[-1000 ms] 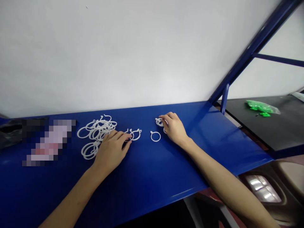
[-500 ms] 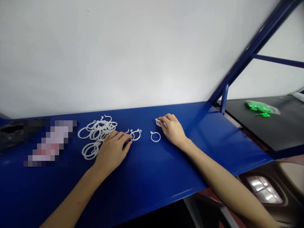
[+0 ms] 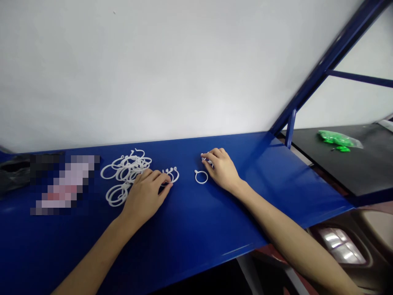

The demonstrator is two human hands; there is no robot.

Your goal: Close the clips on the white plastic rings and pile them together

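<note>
Left grip: the left hand [image 3: 146,191] lies palm down, forefinger and thumb tips close together, a narrow gap between them, at some open white rings [image 3: 178,176]; from here I can't tell whether they are pinched.
Right grip: the right hand [image 3: 223,169] bends its forefinger and thumb around a small white cluster [image 3: 203,155], partly hidden by the fingers; I can't tell how firmly, if at all, it is held.
Lone ring: one closed white ring [image 3: 202,183] lies flat between the hands, near the right thumb. Take it as the clock's centre, twelve towards the wall: the open rings sit at nine, the cluster just past twelve.
Pile: a tangled heap of white rings [image 3: 129,163] at between nine and ten, just beyond the left knuckles, spilling towards the wrist.
Counter: a blue counter [image 3: 196,221] under all of these.
Packet: a pixelated pale packet [image 3: 69,182] farther out at nine, a black bag [image 3: 14,170] past it.
Wall: a whitish wall [image 3: 184,73] at twelve.
Frame: a blue post [image 3: 290,128] at two.
Black table: a black table [image 3: 353,172] at three, a clear bag with green pieces [image 3: 336,138] on it.
Seat: a shiny brown seat [image 3: 367,241] at four.
</note>
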